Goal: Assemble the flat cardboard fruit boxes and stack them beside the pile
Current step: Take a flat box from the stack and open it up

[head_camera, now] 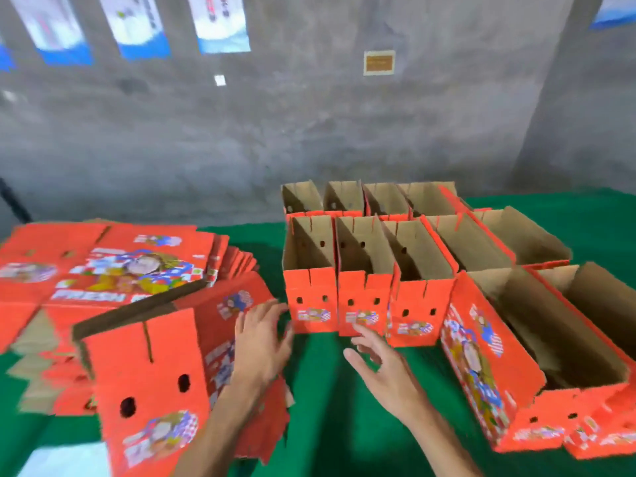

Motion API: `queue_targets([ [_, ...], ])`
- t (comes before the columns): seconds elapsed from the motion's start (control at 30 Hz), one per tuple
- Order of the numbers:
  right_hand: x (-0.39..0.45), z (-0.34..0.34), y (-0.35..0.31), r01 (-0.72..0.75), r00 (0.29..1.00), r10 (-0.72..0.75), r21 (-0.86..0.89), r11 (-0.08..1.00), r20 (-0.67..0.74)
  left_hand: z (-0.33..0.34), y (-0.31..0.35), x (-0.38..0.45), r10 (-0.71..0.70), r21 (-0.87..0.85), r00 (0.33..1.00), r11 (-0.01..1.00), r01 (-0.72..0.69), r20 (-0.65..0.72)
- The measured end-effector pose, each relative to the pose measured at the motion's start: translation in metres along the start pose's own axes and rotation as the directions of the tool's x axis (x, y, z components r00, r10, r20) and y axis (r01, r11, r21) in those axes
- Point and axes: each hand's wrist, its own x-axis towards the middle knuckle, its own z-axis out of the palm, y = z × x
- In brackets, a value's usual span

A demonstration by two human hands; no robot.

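A half-opened red fruit box (151,370) stands tilted at the lower left, its end panel with two round holes facing me. My left hand (261,339) lies flat with straight fingers against that box's printed right side. My right hand (382,366) hovers open above the green table cover, fingers spread, touching nothing, just in front of the upright boxes. A pile of flat red box blanks (103,266) lies behind the tilted box at the left. Several assembled open-topped boxes (364,270) stand in rows at the centre and right.
Two larger assembled boxes (537,366) stand at the right front, near my right forearm. The green table cover (330,407) shows between the tilted box and the rows. A grey concrete wall with posters (220,25) rises behind the table.
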Motion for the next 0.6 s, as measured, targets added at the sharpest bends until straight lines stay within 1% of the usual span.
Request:
queue_targets([
  [0.03, 0.008, 0.019, -0.007, 0.009, 0.999, -0.009, 0.002, 1.000, 0.043, -0.017, -0.022, -0.006, -0.050, 0.076, 0.998, 0.996, 0.053, -0.043],
  [0.13, 0.024, 0.078, -0.030, 0.043, 0.984, -0.043, 0.005, 0.999, 0.176, -0.061, -0.070, -0.023, -0.155, 0.180, 0.968, 0.965, 0.191, -0.199],
  [0.17, 0.028, 0.098, -0.038, 0.056, 0.974, -0.059, 0.019, 0.998, 0.219, -0.072, -0.079, -0.028, -0.156, 0.211, 0.952, 0.954, 0.215, -0.263],
  [0.23, 0.033, 0.133, -0.049, 0.073, 0.955, -0.083, 0.045, 0.996, 0.285, -0.090, -0.094, -0.036, -0.072, 0.252, 0.928, 0.952, 0.173, -0.365],
  [0.27, 0.035, 0.149, -0.052, 0.090, 0.950, -0.097, 0.038, 0.995, 0.297, -0.099, -0.100, -0.041, -0.047, 0.286, 0.913, 0.942, 0.176, -0.406],
  [0.3, 0.037, 0.162, -0.056, 0.107, 0.949, -0.109, 0.022, 0.994, 0.297, -0.108, -0.104, -0.046, -0.060, 0.317, 0.897, 0.923, 0.217, -0.438],
  [0.33, 0.039, 0.174, -0.058, 0.114, 0.951, -0.109, 0.001, 0.993, 0.289, -0.116, -0.110, -0.051, -0.114, 0.328, 0.881, 0.900, 0.288, -0.459],
  [0.4, 0.044, 0.191, -0.062, 0.082, 0.969, -0.064, -0.063, 0.995, 0.237, -0.126, -0.121, -0.060, -0.252, 0.299, 0.863, 0.865, 0.404, -0.438],
  [0.43, 0.047, 0.195, -0.063, 0.063, 0.981, -0.045, -0.092, 0.994, 0.191, -0.128, -0.126, -0.066, -0.307, 0.294, 0.868, 0.852, 0.434, -0.391],
  [0.5, 0.053, 0.198, -0.068, 0.040, 0.995, -0.030, -0.104, 0.994, 0.096, -0.132, -0.136, -0.074, -0.328, 0.354, 0.898, 0.835, 0.421, -0.294],
  [0.57, 0.064, 0.197, -0.073, 0.006, 1.000, -0.004, -0.086, 0.996, 0.025, -0.137, -0.144, -0.078, -0.309, 0.350, 0.914, 0.852, 0.389, -0.262],
  [0.6, 0.069, 0.195, -0.076, -0.022, 1.000, 0.023, -0.072, 0.997, 0.016, -0.139, -0.145, -0.079, -0.306, 0.326, 0.915, 0.865, 0.382, -0.262],
])
